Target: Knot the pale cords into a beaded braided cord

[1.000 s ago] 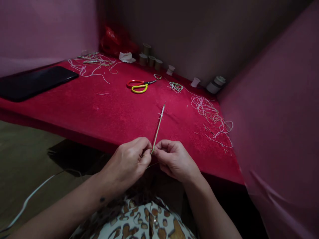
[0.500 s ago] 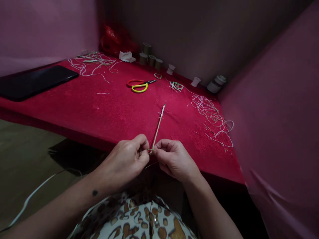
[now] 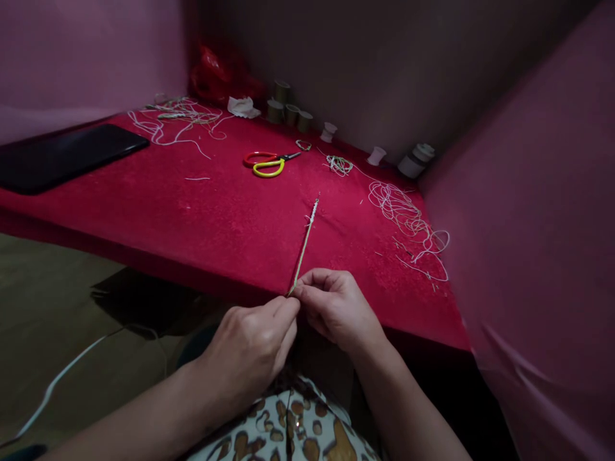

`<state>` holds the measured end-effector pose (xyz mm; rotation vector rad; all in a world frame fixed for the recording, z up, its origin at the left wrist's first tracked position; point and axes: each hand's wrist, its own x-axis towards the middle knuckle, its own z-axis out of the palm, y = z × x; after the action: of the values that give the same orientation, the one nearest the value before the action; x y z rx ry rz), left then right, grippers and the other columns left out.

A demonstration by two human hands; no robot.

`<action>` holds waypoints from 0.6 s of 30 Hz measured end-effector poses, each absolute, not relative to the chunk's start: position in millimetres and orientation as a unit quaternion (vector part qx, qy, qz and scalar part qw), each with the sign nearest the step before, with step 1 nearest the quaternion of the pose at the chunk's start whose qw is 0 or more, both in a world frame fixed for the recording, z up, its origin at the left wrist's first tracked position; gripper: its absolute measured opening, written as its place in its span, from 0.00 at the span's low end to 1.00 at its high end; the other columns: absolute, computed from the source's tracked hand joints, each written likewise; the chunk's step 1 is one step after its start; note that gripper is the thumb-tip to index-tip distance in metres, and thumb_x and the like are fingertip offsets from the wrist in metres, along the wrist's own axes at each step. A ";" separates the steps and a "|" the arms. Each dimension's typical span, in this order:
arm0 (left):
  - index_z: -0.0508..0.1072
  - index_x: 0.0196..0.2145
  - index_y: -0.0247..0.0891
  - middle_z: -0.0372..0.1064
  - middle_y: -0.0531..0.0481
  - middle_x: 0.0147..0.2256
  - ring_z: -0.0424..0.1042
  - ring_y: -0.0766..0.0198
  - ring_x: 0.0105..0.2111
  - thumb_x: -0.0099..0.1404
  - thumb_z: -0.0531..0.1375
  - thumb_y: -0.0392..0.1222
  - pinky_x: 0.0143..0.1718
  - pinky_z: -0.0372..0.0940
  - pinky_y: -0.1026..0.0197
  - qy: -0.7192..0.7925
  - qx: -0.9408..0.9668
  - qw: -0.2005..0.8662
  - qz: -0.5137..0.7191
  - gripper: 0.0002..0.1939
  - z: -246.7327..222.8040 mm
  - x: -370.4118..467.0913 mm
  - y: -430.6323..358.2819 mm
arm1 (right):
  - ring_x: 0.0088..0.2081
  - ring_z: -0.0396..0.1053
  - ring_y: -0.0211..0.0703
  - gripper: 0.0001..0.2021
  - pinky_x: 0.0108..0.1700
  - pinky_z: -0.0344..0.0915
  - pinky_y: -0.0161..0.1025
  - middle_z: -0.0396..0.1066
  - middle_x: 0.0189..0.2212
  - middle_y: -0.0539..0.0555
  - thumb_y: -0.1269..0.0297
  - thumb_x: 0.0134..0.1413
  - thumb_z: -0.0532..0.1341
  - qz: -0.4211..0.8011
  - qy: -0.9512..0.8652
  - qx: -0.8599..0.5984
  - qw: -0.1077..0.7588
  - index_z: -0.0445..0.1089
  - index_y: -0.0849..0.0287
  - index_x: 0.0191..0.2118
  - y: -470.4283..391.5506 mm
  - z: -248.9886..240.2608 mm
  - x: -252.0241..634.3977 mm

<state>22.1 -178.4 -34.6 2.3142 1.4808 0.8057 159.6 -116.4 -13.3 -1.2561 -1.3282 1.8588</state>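
Note:
A thin braided cord [image 3: 303, 250], pale green and white, stretches from a point on the red cloth down to the table's near edge. Its far end looks fixed to the cloth. My right hand [image 3: 339, 307] pinches the cord's near end between thumb and index finger. Just below and to the left, my left hand [image 3: 257, 336] is closed at the cord's loose end, knuckles up. The fingertips of both hands almost touch, and the strands between them are mostly hidden.
Scissors [image 3: 270, 164] with red and yellow handles lie beyond the cord. Tangled thread [image 3: 396, 205] spreads at right, more thread [image 3: 177, 118] at far left. A black phone-like slab [image 3: 72, 157] lies at left. Thread spools [image 3: 291, 115] and a white bottle [image 3: 416, 161] stand at the back.
My left hand has moved down and toward me, turning knuckles up, from beside the cord to below its near end. My right hand keeps its pinch in nearly the same place.

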 end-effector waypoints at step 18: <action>0.69 0.40 0.39 0.70 0.54 0.22 0.67 0.66 0.17 0.60 0.57 0.50 0.17 0.61 0.64 0.608 0.522 0.457 0.386 0.15 -9.0 4.6 -165.6 | 0.09 0.47 0.26 0.09 0.11 0.41 0.27 0.55 0.08 0.41 0.64 0.44 0.63 0.719 -0.468 -0.457 0.235 0.64 0.61 0.24 -111.9 -4.9 162.9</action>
<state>4.6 -165.6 -9.0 1.2856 1.4975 0.9520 162.9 -111.9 -4.9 -1.2541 -1.2853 1.9722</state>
